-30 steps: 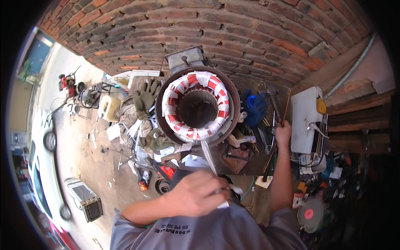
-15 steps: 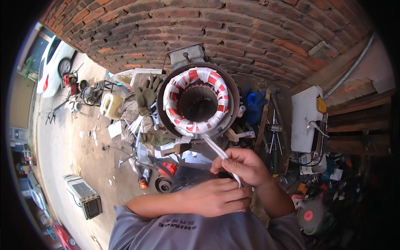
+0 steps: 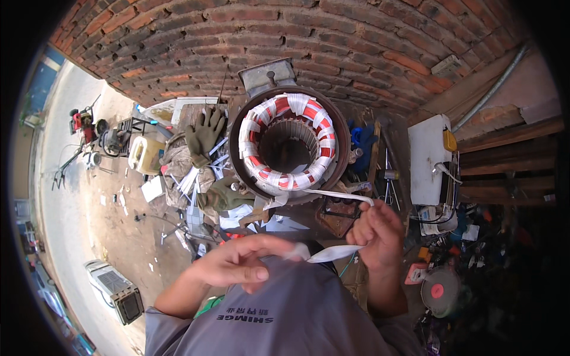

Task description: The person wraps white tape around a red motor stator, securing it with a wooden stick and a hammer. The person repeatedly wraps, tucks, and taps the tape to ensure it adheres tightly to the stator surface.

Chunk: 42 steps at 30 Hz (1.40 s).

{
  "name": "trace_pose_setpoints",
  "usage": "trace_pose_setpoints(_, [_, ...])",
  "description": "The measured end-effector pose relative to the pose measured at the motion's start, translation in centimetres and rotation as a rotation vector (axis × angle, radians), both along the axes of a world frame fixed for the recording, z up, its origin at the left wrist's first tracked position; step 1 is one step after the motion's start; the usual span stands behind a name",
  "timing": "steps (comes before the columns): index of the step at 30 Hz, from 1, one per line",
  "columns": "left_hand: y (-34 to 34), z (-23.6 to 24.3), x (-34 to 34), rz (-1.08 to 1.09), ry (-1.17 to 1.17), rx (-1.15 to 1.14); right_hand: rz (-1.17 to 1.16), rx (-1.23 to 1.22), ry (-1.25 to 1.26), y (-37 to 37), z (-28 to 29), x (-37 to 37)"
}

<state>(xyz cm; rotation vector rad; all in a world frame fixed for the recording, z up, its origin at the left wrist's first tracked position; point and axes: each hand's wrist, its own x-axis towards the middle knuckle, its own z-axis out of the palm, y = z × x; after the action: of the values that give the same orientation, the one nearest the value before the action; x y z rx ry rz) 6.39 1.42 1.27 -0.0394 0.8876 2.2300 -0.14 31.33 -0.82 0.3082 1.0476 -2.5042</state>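
Observation:
A motor stator (image 3: 341, 139) stands upright before me in a dark round housing. Its ring of coil winding (image 3: 284, 179) is bound in white tape, with red showing between the wraps. From the near right side of the ring, a white cloth tape (image 3: 338, 194) runs taut to my right hand (image 3: 380, 234), which pinches it. The loose part hangs from that hand toward the left, twisted, its far end blurred. Beside that end, my left hand (image 3: 237, 264) has its index finger stretched out and its thumb apart; no firm grip on the tape shows.
Grey-green work gloves (image 3: 206, 135) and white strips lie left of the stator. A yellowish jerrycan (image 3: 145, 155) stands farther left. Behind rises a brick wall (image 3: 249, 41). At right are a white box (image 3: 428, 157) with cables and cluttered tools. A rusty plate (image 3: 335, 219) lies near my right hand.
My hands, close together before, have moved apart: the left toward the left, the right slightly up and right. The tape now runs more sideways from the ring, its loose part visible between my hands.

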Motion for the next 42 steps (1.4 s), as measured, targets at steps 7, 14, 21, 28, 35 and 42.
trace_pose_setpoints(7, [1.4,0.8,-1.8,-0.073,0.768,-0.916,-0.132,1.544,0.907,-1.5,0.6,-0.4])
trace_pose_setpoints(14, [3.0,-1.3,-2.9,0.338,1.433,-0.988,0.661,0.680,0.507,-2.0,3.6,-0.6])
trace_pose_setpoints(21, [2.1,-2.1,-3.8,0.546,1.313,-1.151,0.647,0.613,0.315,-1.5,4.2,-3.3])
trace_pose_setpoints(28, [1.0,-3.6,-4.3,0.362,1.086,-1.415,0.703,0.775,0.206,-1.3,6.7,-8.4])
trace_pose_setpoints(35, [-0.3,-4.8,-4.0,0.599,0.968,-1.406,0.788,0.951,0.101,-2.6,6.0,-10.6])
trace_pose_setpoints(42, [-1.3,-5.7,-3.9,0.583,0.860,-1.222,0.785,1.134,0.396,-5.7,4.8,-10.3])
